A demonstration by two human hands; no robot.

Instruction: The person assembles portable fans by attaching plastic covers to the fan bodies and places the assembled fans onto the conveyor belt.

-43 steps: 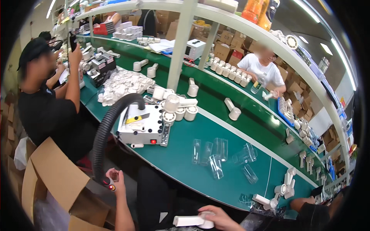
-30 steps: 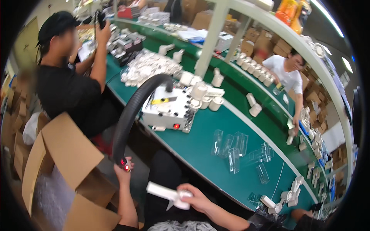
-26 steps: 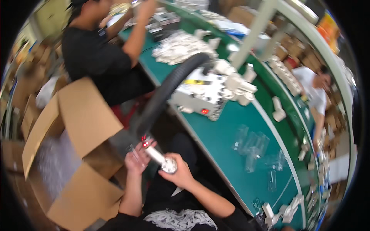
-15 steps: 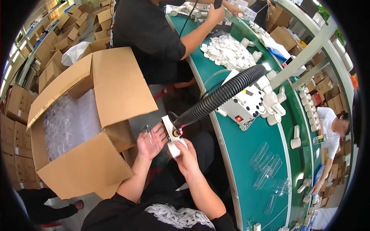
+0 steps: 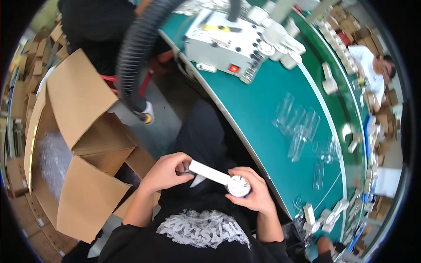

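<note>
My right hand (image 5: pixel 252 188) is closed around the round, finned head of a white handheld device (image 5: pixel 211 172), its long, straight handle pointing to the left. By the handle's far end my left hand (image 5: pixel 169 172) is curled shut. A glint of a clear plastic cover (image 5: pixel 187 172) shows at its fingertips; most of that piece is hidden in the hand. Both hands are held over my lap, left of the green bench (image 5: pixel 237 105). Whether the left fingers touch the handle is hard to tell.
A black corrugated hose (image 5: pixel 133 57) hangs ahead of my hands. To the left stands an open cardboard box (image 5: pixel 90 193) with bubble wrap. On the bench are a white control box (image 5: pixel 226 46), several clear plastic covers (image 5: pixel 298 127) and white devices (image 5: pixel 329 79). Co-workers sit nearby.
The device has moved away from the hose end, toward my body, and now lies crosswise. My left hand has turned and closed over the clear cover. The view has shifted; the hose hangs farther left.
</note>
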